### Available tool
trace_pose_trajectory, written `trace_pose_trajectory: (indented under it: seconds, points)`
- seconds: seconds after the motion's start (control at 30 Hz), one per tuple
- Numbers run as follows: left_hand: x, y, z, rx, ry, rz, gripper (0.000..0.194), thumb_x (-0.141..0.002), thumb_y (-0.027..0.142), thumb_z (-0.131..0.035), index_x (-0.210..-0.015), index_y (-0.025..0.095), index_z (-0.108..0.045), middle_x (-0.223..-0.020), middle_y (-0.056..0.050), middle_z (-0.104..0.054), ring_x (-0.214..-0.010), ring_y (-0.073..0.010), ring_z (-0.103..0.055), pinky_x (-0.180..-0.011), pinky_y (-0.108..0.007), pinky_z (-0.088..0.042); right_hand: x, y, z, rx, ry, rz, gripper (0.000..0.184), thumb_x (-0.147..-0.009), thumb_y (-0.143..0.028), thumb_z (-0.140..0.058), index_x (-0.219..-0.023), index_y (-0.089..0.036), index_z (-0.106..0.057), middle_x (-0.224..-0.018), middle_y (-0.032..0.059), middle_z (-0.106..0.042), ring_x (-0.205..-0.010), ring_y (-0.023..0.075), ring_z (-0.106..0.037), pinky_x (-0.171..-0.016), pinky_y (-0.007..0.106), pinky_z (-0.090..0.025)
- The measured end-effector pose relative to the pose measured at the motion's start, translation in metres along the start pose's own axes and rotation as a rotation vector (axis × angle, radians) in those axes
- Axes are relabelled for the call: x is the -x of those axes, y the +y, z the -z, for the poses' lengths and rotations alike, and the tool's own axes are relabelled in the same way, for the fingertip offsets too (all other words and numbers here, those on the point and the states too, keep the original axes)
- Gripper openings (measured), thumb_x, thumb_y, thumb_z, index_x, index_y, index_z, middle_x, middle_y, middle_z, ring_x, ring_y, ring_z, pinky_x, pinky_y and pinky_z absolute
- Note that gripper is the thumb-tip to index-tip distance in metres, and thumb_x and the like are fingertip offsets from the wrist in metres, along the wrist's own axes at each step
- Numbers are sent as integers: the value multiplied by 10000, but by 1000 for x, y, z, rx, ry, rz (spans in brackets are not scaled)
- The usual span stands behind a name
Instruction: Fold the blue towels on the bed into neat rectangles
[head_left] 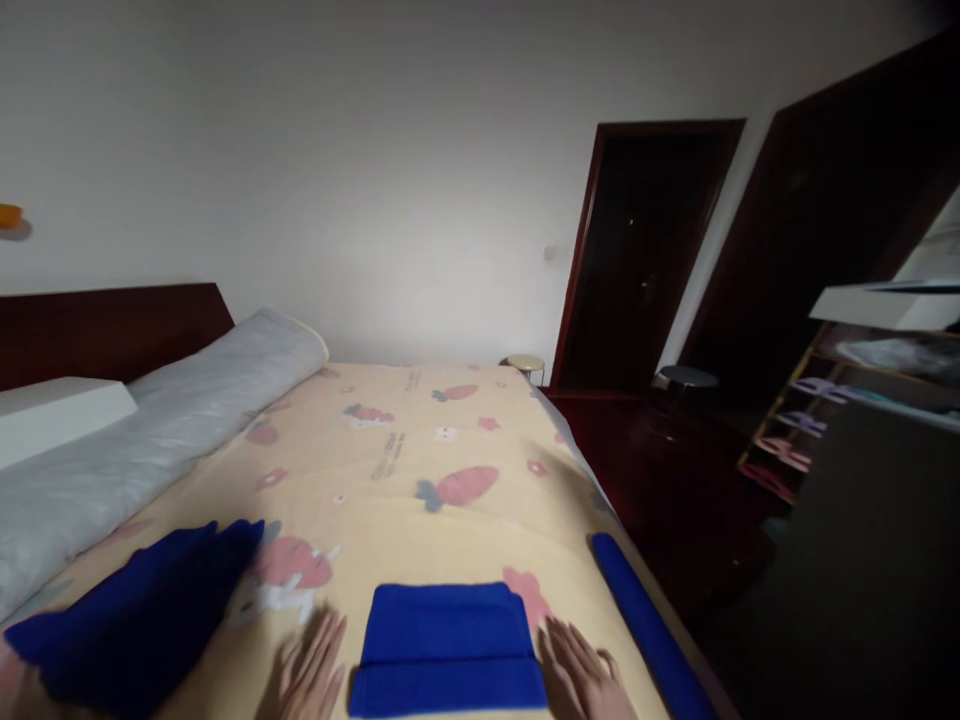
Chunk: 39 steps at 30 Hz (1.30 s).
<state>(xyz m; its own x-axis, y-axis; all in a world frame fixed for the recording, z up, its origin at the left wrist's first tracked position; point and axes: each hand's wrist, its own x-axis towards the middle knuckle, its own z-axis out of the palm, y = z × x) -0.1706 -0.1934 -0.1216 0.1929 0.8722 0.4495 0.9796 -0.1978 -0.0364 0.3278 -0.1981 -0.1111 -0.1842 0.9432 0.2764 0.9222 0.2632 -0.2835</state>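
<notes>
A folded blue cloth (450,635) lies flat on the bed sheet at the near edge of the view, with a fold line across its lower part. To its left is my left hand (311,672), fingers stretched out, apart from the cloth. My right hand (585,675) is at the cloth's right side, fingers extended and the thumb partly showing; whether it touches the edge I cannot tell. Neither hand holds anything. A crumpled blue cloth (146,620) rests further left. On the right, a rolled blue cloth (649,625) lies along the bed's edge.
The bed has a cream sheet (405,430) with a carrot print. A long grey bolster (187,410) and a white box (64,410) are by the headboard (112,325). Stools (686,378) and a shoe rack (799,425) stand beyond the right side.
</notes>
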Motion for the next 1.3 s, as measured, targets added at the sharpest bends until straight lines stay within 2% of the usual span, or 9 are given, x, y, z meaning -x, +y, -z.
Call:
trace_pose_trajectory:
  seconds: [0.17,0.23,0.4,0.53,0.7,0.93,1.13,1.2,1.3]
  points:
    - [-13,110,42,140,-187,-301,611,-974,315,-340,-1525,328,-77,-1562,29,-355,-1405,-174,-382,-1150,-355,-315,-12,-100,0,-114,-148,179,478,-986,-367,-336,-1462,-340,-369,-1512,23,-396,-1392,228,-389,-1111,452,-370]
    - [-15,133,45,160,-211,-345,612,-979,303,-328,-1529,301,-59,-1561,16,-355,-1397,-155,-390,-1128,-336,-338,-11,-118,-12,-130,-167,254,506,-976,-335,-369,-1480,-326,-333,-1520,24,-381,-1399,224,-377,-1113,435,-368]
    - [2,105,38,140,-219,-348,630,-954,268,-363,-1527,331,-109,-1577,19,-326,-1400,-177,-385,-1138,-353,-314,17,-80,-27,-65,-120,227,536,-964,-258,-357,-1497,-292,-309,-1539,42,-345,-1409,224,-359,-1120,425,-344]
    - [19,79,18,96,-215,-214,668,-846,118,-408,-1474,336,-347,-1492,19,-485,-1336,-211,-463,-1114,-388,-340,27,-53,-28,-43,-65,136,487,-940,-241,-384,-1418,-289,-460,-1488,50,-449,-1352,243,-451,-1061,433,-388]
    - [-2,81,14,152,-303,-63,629,-781,41,-399,-1314,330,-566,-1340,16,-632,-1241,-212,-539,-1091,-430,-361,1,-71,-13,-147,-27,35,449,-864,-190,-416,-1271,-260,-594,-1305,71,-638,-1218,235,-562,-997,407,-407]
    - [-41,83,38,248,-437,11,463,-788,85,-434,-1156,265,-649,-1206,-36,-700,-1159,-216,-582,-1058,-415,-374,-29,-78,20,-253,-210,-50,338,-817,-221,-404,-1051,-234,-648,-1044,42,-699,-1006,227,-593,-931,385,-402]
    - [-43,87,28,149,-459,37,528,-830,71,-374,-1290,224,-584,-1338,-82,-629,-1291,-243,-509,-1124,-495,-302,-34,-81,7,-124,-175,-117,475,-822,-223,-422,-1270,-196,-578,-1265,109,-633,-1157,285,-545,-1011,466,-366]
    - [-47,102,22,134,-407,43,563,-818,53,-374,-1330,204,-555,-1364,-97,-608,-1310,-254,-491,-1135,-508,-288,-37,-98,-3,-75,-136,-137,528,-818,-208,-439,-1333,-149,-539,-1362,155,-567,-1253,323,-486,-1077,512,-298]
    - [-54,133,10,174,-322,-39,597,-819,46,-378,-1382,199,-504,-1401,-85,-580,-1319,-225,-484,-1125,-446,-327,-44,-135,-22,-73,-117,-29,534,-870,-263,-448,-1394,-173,-493,-1450,116,-506,-1346,290,-423,-1143,472,-244]
